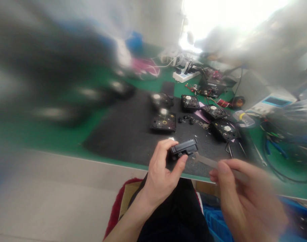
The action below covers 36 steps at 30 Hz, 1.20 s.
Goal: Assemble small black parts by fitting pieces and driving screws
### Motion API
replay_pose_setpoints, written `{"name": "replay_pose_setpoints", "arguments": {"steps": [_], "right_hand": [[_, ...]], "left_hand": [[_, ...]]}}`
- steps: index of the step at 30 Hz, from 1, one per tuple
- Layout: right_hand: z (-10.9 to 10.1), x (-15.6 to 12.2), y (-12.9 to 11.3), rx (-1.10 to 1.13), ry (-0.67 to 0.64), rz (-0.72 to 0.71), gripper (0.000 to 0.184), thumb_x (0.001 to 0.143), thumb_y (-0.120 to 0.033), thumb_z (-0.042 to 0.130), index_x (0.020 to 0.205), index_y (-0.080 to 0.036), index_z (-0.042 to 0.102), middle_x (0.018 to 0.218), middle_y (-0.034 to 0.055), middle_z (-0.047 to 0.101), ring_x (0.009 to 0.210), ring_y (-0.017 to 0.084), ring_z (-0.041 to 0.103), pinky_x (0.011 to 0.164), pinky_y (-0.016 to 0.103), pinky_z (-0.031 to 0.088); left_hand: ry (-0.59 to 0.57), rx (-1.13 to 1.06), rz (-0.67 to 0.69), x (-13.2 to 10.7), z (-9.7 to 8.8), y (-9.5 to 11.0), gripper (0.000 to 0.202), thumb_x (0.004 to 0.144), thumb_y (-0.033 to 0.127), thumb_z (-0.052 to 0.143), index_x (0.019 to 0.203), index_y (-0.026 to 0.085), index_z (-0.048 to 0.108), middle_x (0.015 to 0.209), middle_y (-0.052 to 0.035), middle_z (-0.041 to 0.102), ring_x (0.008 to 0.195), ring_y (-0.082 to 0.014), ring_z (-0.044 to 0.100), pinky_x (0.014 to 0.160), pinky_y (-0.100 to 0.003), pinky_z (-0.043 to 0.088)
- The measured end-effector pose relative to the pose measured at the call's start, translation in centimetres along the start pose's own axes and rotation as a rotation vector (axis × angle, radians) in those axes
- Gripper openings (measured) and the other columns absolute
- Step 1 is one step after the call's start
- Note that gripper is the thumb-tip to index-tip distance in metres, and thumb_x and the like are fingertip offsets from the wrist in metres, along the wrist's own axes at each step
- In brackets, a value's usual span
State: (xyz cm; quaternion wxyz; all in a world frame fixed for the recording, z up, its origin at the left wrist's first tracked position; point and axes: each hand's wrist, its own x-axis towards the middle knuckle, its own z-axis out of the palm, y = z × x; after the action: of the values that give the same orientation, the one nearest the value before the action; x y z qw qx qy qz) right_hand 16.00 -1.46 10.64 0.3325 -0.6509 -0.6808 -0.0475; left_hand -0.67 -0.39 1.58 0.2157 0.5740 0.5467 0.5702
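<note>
My left hand (pixel 163 168) pinches a small black plastic housing (pixel 184 148) between thumb and fingers, holding it above the near edge of the bench. My right hand (pixel 244 195), somewhat blurred, is closed around a flat grey metal tool (pixel 206 161) like a small wrench, whose tip reaches toward the right end of the housing. Both hands hover over the dark mat (pixel 128 131) on the green bench top (pixel 52 137).
Several black opened modules (pixel 163 122) with round white centres lie on the mat, with small screws and parts (pixel 205 125) scattered among them. A white power strip (pixel 186 76), cables and an instrument (pixel 271 102) sit at the back and right. The left side is blurred.
</note>
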Motion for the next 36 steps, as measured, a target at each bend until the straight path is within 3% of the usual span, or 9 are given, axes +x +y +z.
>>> {"name": "replay_pose_setpoints", "arguments": {"steps": [7, 13, 22, 29, 36], "right_hand": [[0.0, 0.0, 0.5, -0.031, -0.011, -0.041, 0.043, 0.110, -0.061, 0.049, 0.105, -0.024, 0.070, 0.087, -0.0008, 0.081, 0.074, 0.017, 0.078, 0.071, 0.032, 0.052], [0.4, 0.0, 1.3, -0.031, 0.021, -0.151, 0.037, 0.111, -0.055, 0.052, 0.106, -0.024, 0.071, 0.083, -0.0007, 0.080, 0.068, 0.017, 0.076, 0.064, 0.031, 0.048], [0.0, -0.1, 0.9, -0.059, 0.001, -0.072, 0.045, 0.111, -0.060, 0.046, 0.107, -0.023, 0.071, 0.090, 0.0027, 0.081, 0.072, 0.019, 0.078, 0.068, 0.032, 0.051], [0.2, -0.1, 1.1, -0.015, 0.018, -0.131, 0.030, 0.111, -0.050, 0.055, 0.107, -0.024, 0.070, 0.087, -0.0015, 0.080, 0.072, 0.015, 0.078, 0.070, 0.028, 0.054], [0.6, 0.0, 1.8, 0.013, 0.028, -0.196, 0.030, 0.110, -0.051, 0.058, 0.107, -0.024, 0.070, 0.084, -0.0022, 0.078, 0.071, 0.014, 0.077, 0.068, 0.027, 0.053]], "left_hand": [[0.005, 0.029, 0.059, -0.3, 0.1, -0.5, 0.039, 0.102, 0.023, 0.071, 0.137, 0.024, 0.055, 0.133, -0.0067, 0.060, 0.129, -0.0216, 0.059, 0.113, -0.036, 0.046], [0.016, 0.018, 0.014, 0.0, 0.1, -0.3, 0.034, 0.102, 0.029, 0.073, 0.133, 0.026, 0.058, 0.130, -0.0057, 0.062, 0.123, -0.0218, 0.061, 0.106, -0.035, 0.050], [0.017, 0.045, 0.041, -0.2, 0.2, -0.5, 0.038, 0.102, 0.028, 0.071, 0.136, 0.024, 0.056, 0.133, -0.0094, 0.061, 0.127, -0.0260, 0.061, 0.110, -0.041, 0.050], [0.038, 0.052, 0.047, -0.2, 0.4, -0.3, 0.034, 0.103, 0.028, 0.070, 0.135, 0.024, 0.056, 0.132, -0.0086, 0.061, 0.127, -0.0246, 0.061, 0.111, -0.040, 0.050], [0.018, 0.045, 0.025, -0.2, 0.2, -0.5, 0.036, 0.102, 0.031, 0.072, 0.134, 0.024, 0.057, 0.131, -0.0091, 0.061, 0.125, -0.0258, 0.062, 0.109, -0.041, 0.051]]}}
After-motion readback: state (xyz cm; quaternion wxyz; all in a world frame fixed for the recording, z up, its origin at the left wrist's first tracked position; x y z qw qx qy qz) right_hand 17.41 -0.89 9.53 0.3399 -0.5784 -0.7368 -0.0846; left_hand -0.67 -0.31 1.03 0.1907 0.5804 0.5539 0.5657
